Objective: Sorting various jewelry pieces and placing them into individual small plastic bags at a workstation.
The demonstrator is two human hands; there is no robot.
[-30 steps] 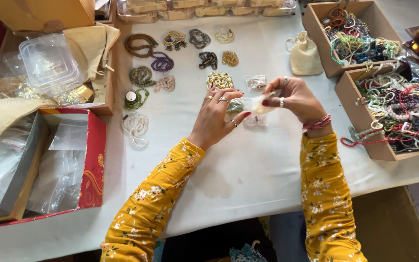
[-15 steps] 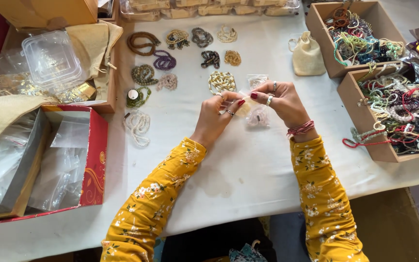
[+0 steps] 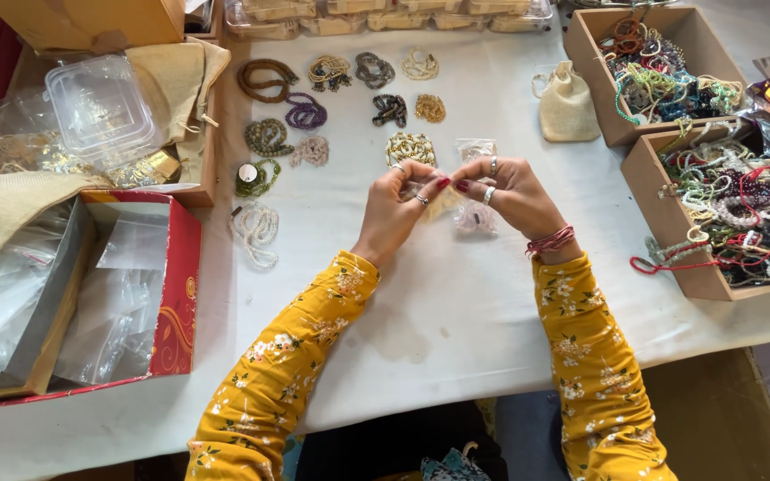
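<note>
Both hands meet over the white table (image 3: 456,303) — the left hand (image 3: 398,207) and right hand (image 3: 505,189) pinch a small clear bag of pale beads (image 3: 443,203) between fingertips, held just above another little bag (image 3: 474,218) — beaded strands spread beyond.

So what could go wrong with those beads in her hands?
Both hands, left hand and right hand, pinch a small beige bead bundle above the table. If it slips, it may drop onto the clear packet below. A loose strand might also tangle with the nearby gold beads.
</note>
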